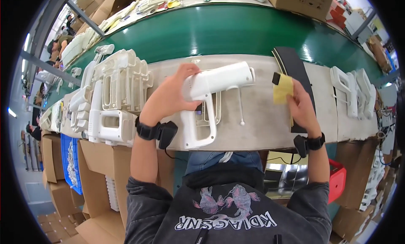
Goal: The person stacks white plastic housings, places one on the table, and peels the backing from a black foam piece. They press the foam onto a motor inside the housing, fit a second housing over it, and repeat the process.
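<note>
My left hand [171, 90] is wrapped round the upper rear of a white plastic housing [223, 80], with a tube-shaped body and a loop handle. The handle hangs toward the table's near edge. Behind it, partly hidden, lies a white shell part [217, 111] with a thin rod-like piece [241, 107] beside it. In my right hand [302, 109], a yellow paper slip [283, 90] is pinched between thumb and fingers. A small black square [276, 78] sits at the slip's upper left corner. Long black strips [295, 67] lie on the table under and behind that hand.
White housings [122, 81] are stacked at the left of the table [261, 130], and several more white parts [350, 90] lie at the right. A green conveyor belt [236, 31] runs along the far side. Cardboard boxes [101, 159] and a red bin [336, 180] stand below the near edge.
</note>
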Demonstrator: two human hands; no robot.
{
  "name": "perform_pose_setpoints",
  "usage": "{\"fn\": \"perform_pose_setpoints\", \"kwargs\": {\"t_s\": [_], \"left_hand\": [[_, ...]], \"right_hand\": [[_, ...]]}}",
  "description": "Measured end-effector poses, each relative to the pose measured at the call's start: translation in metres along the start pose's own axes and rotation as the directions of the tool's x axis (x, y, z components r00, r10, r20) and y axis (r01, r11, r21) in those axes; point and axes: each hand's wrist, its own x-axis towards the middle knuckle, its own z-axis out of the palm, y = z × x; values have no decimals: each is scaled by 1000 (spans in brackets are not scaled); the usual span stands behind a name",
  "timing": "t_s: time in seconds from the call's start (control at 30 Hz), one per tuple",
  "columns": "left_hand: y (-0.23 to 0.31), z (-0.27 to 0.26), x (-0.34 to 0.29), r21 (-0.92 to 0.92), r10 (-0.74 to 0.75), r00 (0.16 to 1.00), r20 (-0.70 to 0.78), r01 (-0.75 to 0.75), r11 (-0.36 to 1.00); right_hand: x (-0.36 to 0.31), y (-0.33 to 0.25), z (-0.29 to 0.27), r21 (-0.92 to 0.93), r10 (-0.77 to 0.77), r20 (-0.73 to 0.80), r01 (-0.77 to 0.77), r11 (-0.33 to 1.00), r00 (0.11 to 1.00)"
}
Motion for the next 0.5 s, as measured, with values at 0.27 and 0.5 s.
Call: {"fn": "perform_pose_setpoints", "kwargs": {"t_s": [0.27, 0.5], "left_hand": [[-33, 27, 50, -79, 32, 983, 178, -18, 997], [-45, 32, 58, -102, -23, 974, 225, 47, 994]], "right_hand": [[42, 0, -22, 17, -40, 408, 36, 999, 912], [74, 1, 11, -167, -116, 139, 139, 976, 983]]}}
